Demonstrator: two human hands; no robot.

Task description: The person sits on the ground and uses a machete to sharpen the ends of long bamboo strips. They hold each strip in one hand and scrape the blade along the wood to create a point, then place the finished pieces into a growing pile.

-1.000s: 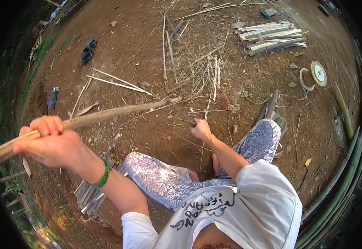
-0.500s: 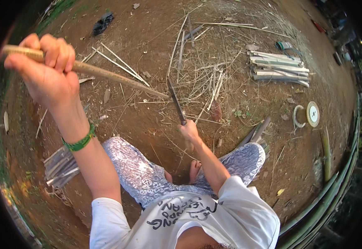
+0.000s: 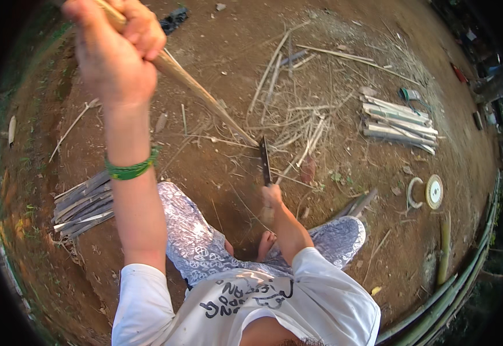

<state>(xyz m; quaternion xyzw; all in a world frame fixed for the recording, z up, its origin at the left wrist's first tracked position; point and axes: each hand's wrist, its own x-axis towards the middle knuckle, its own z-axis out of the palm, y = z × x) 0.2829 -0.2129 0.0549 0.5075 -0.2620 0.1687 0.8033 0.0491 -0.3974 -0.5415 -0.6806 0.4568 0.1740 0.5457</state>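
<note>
My left hand (image 3: 116,52) is raised at the upper left, its fingers wrapped round a long bamboo stick (image 3: 197,87). From there the stick slants down to the right, and its far end comes to the blade of a knife (image 3: 264,158). Whether stick and blade touch I cannot tell. Low in front of my legs, my right hand (image 3: 272,196) is closed on the knife's handle, with the dark blade pointing away from me. Thin shavings (image 3: 289,124) lie on the ground just beyond the knife.
Split slats lie in a bundle (image 3: 398,124) at the right, near a small green can (image 3: 409,94). Another slat pile (image 3: 84,205) lies by my left knee. A spool (image 3: 433,192) stands at the right, and long green poles (image 3: 459,297) curve along the lower right.
My left hand has moved up and to the right with the stick, which slants more steeply. The knife has turned more upright. The whole view has shifted a little.
</note>
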